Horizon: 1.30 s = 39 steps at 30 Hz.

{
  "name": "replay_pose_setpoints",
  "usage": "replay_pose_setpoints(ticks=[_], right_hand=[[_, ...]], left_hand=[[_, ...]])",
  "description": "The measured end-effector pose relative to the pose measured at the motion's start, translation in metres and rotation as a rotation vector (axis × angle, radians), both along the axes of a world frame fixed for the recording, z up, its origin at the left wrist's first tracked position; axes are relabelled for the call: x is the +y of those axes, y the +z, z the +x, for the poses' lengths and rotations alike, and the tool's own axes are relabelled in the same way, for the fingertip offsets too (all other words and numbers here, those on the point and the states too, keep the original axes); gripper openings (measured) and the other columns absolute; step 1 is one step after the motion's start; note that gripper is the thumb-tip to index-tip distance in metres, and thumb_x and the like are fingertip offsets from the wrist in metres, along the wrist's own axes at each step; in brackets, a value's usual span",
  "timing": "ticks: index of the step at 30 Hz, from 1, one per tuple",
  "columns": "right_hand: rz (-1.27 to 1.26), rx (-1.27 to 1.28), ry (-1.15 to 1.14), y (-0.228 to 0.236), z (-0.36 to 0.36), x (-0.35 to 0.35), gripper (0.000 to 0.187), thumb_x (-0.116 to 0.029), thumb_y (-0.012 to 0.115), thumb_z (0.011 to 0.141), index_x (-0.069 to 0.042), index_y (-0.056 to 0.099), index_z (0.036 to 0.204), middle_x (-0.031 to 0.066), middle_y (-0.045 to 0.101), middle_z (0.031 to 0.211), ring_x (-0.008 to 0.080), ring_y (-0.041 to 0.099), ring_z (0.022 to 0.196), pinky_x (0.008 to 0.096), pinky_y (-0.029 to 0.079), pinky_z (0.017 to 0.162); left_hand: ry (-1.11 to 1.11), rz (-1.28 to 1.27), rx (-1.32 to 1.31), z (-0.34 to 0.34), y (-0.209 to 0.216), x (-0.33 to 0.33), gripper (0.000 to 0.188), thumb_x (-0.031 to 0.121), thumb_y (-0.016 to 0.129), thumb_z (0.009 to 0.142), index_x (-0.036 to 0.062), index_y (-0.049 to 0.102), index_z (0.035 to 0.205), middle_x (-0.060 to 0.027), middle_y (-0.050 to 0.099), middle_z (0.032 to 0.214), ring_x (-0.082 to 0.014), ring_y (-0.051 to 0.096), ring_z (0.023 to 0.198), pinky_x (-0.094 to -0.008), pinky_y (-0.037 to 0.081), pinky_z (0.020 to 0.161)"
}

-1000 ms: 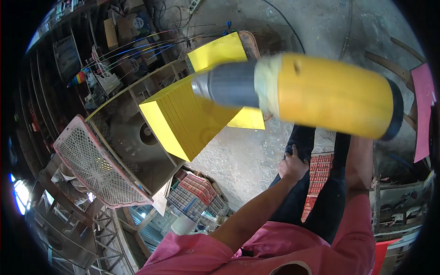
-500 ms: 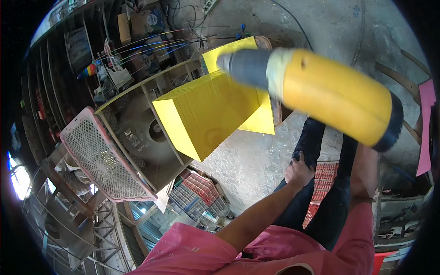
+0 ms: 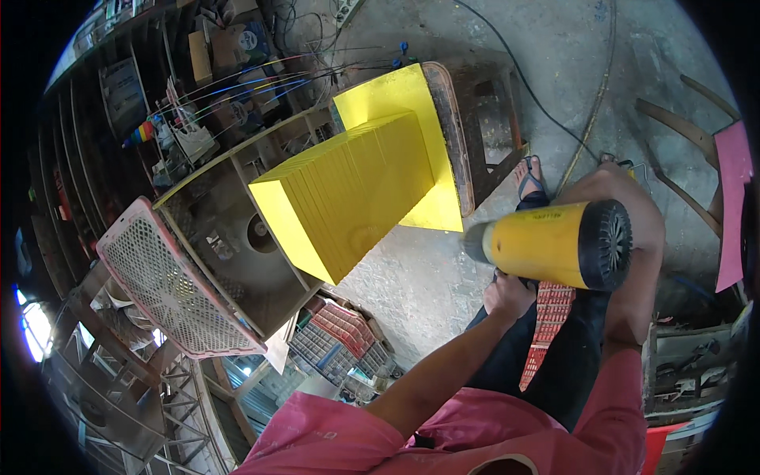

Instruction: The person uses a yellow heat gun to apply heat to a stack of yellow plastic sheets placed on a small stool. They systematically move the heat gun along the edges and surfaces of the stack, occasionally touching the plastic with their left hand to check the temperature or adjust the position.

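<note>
- My right hand is hidden behind the yellow heat gun, so I cannot tell how its fingers are closed; only my bare right forearm shows, going in behind the tool.
- The heat gun lies sideways in front of this arm: its black vented end is on the right and faces partly up to me, and its dark front end is directed to the left.
- My left hand rests on the dark trousers near the knee, below the front of the gun in my view; its fingers are bent, but whether they grip the cloth I cannot tell.
- Between my legs there is a red lattice.
- Left of the gun and well apart from both hands is the thick stack of yellow sheets, its layered side toward me.
- Behind the far end of the stack, a single yellow sheet reaches out on both sides, beside a brown-rimmed stool.
- At the near-left end of the stack is an open wooden box, with a pink perforated panel along its outer side.
- A black cable runs over the grey floor.
</note>
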State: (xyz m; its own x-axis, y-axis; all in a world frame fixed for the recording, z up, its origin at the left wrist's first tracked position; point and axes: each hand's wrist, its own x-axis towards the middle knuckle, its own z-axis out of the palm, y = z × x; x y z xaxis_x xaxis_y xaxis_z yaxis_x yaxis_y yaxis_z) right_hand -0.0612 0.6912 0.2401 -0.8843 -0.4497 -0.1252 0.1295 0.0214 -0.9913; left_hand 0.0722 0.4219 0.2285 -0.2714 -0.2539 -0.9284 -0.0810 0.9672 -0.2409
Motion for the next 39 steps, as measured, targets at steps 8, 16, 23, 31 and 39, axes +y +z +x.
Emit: replay_pose_setpoints(ticks=[8,16,23,31,39], right_hand=[[-0.154,-0.031,-0.881,-0.082,0.052,-0.037,0.063,-0.031,0.079,0.072,-0.001,0.054,0.122,0.0092,0.064,0.109,0.0173,0.062,0.100,0.0309,0.049,0.087],[0.008,-0.124,-1.033,-0.089,0.107,-0.023,0.060,-0.029,0.078,0.069,-0.001,0.057,0.118,0.0119,0.064,0.107,0.0218,0.062,0.099,0.0332,0.049,0.086],[0.073,-0.153,-1.133,-0.050,0.142,-0.019,0.057,-0.027,0.077,0.067,-0.001,0.060,0.114,0.0142,0.064,0.105,0.0257,0.062,0.099,0.0352,0.049,0.085],[0.068,-0.149,-1.140,-0.061,0.096,0.017,0.054,-0.025,0.076,0.064,0.000,0.063,0.110,0.0169,0.064,0.103,0.0302,0.062,0.098,0.0375,0.049,0.084],[0.037,-0.112,-0.467,-0.023,0.054,0.017,0.051,-0.023,0.075,0.061,0.000,0.065,0.106,0.0196,0.064,0.101,0.0347,0.062,0.098,0.0398,0.049,0.082]], left_hand=[[-0.040,-0.041,0.068,0.004,0.002,0.002,0.079,0.041,0.062,0.078,0.0147,0.036,0.148,-0.0253,0.058,0.125,-0.0412,0.063,0.105,-0.0469,0.051,0.091],[-0.037,-0.054,0.062,0.004,0.005,0.002,0.073,0.042,0.060,0.080,0.0136,0.041,0.145,-0.0252,0.057,0.127,-0.0415,0.062,0.107,-0.0469,0.051,0.092],[0.037,0.037,0.062,0.007,0.004,-0.004,0.066,0.045,0.061,0.080,0.0144,0.048,0.137,-0.0242,0.061,0.119,-0.0397,0.063,0.106,-0.0464,0.051,0.090],[-0.077,-0.022,0.088,0.005,0.002,0.005,0.077,0.040,0.060,0.079,0.0131,0.036,0.148,-0.0260,0.056,0.127,-0.0400,0.063,0.107,-0.0456,0.052,0.091],[-0.054,-0.004,0.059,0.004,0.003,0.008,0.075,0.039,0.059,0.080,0.0094,0.037,0.145,-0.0299,0.054,0.127,-0.0406,0.064,0.105,-0.0457,0.052,0.089]])
